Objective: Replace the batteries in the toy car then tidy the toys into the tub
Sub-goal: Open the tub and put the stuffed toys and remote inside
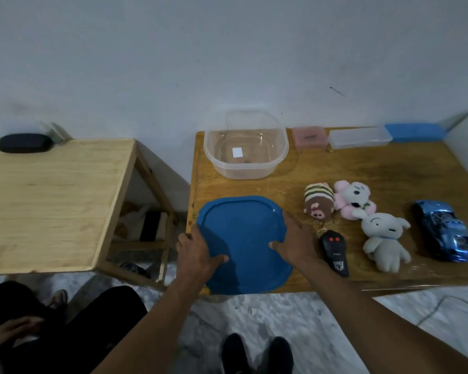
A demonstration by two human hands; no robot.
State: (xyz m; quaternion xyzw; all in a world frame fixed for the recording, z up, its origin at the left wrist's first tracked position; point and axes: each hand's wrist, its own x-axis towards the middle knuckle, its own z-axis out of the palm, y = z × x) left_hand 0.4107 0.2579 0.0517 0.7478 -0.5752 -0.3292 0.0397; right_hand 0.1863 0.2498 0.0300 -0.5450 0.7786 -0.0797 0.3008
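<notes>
A blue lid (243,233) lies at the front left of the wooden table (362,168). My left hand (196,251) grips its left edge, thumb on top. My right hand (295,240) grips its right edge the same way. Behind the lid stands the clear tub (246,148), open, with a white label inside. To the right lie a black remote (333,252), a striped pig plush (318,200), a pink-and-white plush (354,198), a grey-white dog plush (384,240) and the shiny blue toy car (443,229).
Along the table's back edge sit a pink box (310,137), a clear flat box (360,137) and a blue box (414,131). A lighter wooden table (46,201) with a black oval object (24,143) stands left. Another person sits at the lower left.
</notes>
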